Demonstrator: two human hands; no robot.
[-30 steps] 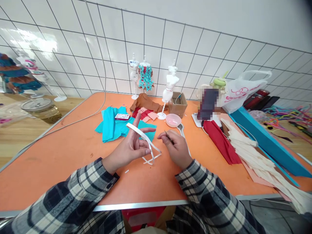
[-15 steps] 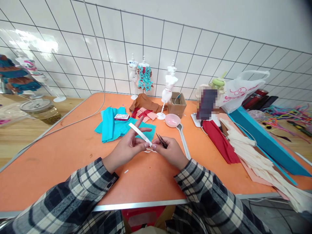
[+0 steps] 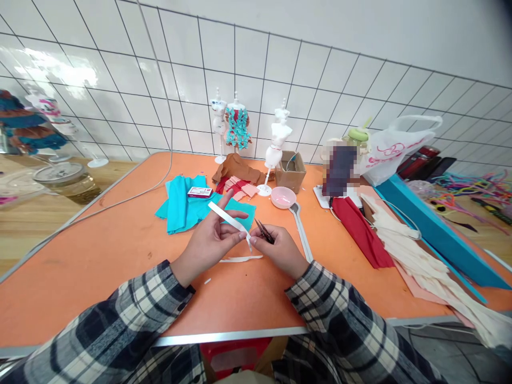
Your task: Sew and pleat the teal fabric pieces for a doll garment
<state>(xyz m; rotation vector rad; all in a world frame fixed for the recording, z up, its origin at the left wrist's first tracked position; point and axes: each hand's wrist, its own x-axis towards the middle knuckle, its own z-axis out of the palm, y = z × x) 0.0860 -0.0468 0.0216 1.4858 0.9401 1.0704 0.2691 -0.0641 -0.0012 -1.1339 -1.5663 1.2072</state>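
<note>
White ribbon (image 3: 224, 214) slants across my left grip (image 3: 208, 242), clamped under the thumb, while my right grip (image 3: 282, 249) pinches its lower end and holds a dark two-pointed tool (image 3: 266, 234). Beneath, a white length (image 3: 242, 260) lies on the orange tabletop (image 3: 240, 304), nearer me than the turquoise cloth (image 3: 179, 208); whether it joins the ribbon, I cannot tell.

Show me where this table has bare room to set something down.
Bare: left, between turquoise cloth and left sleeve; right, between grey utensil and red cloth. Crowded: the back, with dress forms; the middle, where the left hand holds a white strip.
</note>
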